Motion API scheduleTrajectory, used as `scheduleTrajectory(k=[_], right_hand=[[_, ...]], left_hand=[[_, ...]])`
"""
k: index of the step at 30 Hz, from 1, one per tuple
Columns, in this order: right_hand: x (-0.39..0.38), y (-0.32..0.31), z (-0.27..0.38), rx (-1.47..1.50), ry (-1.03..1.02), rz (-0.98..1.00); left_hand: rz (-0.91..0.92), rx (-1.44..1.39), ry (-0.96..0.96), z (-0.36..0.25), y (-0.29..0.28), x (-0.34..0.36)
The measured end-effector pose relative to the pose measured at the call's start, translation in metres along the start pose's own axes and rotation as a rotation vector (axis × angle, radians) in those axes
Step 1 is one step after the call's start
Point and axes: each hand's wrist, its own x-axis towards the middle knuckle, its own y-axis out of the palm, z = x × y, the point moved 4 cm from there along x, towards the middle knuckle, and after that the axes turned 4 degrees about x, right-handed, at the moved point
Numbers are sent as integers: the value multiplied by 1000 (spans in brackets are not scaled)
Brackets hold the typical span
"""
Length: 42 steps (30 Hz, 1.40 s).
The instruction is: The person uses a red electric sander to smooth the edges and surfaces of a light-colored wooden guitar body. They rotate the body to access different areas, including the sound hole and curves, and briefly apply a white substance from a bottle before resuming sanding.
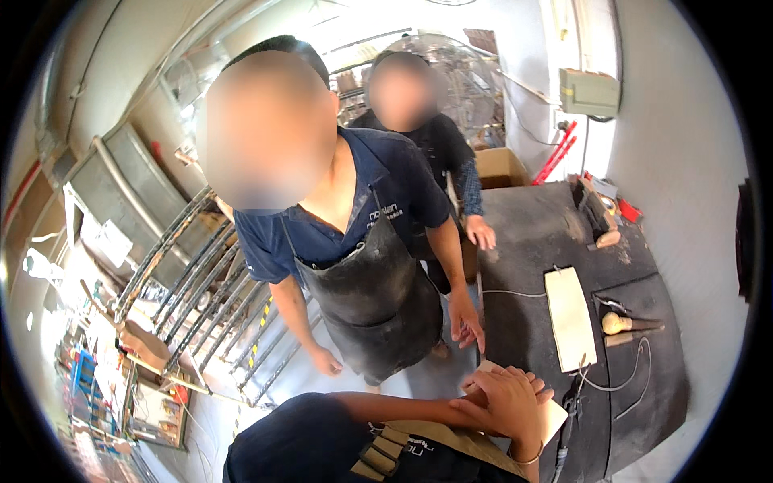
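Note:
My two hands rest one over the other at the near left edge of a black-topped workbench [523, 241]. My right hand [522, 409], with a thin bracelet at the wrist, lies on top with its fingers stretched out. Beneath it is my left hand [477, 393], reached by a forearm crossing from the left; its fingers are largely hidden. A pale, flat piece [552, 419] shows under and beside my hands; I cannot make out its material. Farther along the bench lies a cream-coloured rectangular board [570, 318] with a cord at each end.
A rounded-handle tool [617, 324] and a wooden-handled tool [620, 339] lie right of the board. A person in a dark apron [362, 298] stands close ahead, both hands lowered. Behind, another person [451, 161] has a hand by the bench. Metal racks [217, 298] stand left.

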Motion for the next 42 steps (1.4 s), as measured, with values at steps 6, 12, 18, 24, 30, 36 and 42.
scheduleTrajectory(k=[6, 12, 18, 24, 30, 36, 42], right_hand=[[6, 5, 2, -16, -10, 84], [17, 24, 15, -59, -40, 233], [27, 88, 58, -126, -77, 416], [34, 126, 155, 3, -314, 489], [28, 212, 211, 220, -576, 823], [-17, 306, 293, 397, -1339, 1166], [-93, 309, 387, 365, -1544, 1650]], left_hand=[[295, 662, -489, -28, -5, 0], [481, 1255, -670, -86, -20, -11], [433, 1687, -711, -160, -28, -53], [100, 2031, -610, -259, -2, -125], [-396, 2293, -456, -338, 54, -223], [-879, 2428, -292, -351, 121, -327], [-1487, 2468, 14, -296, 196, -430]])
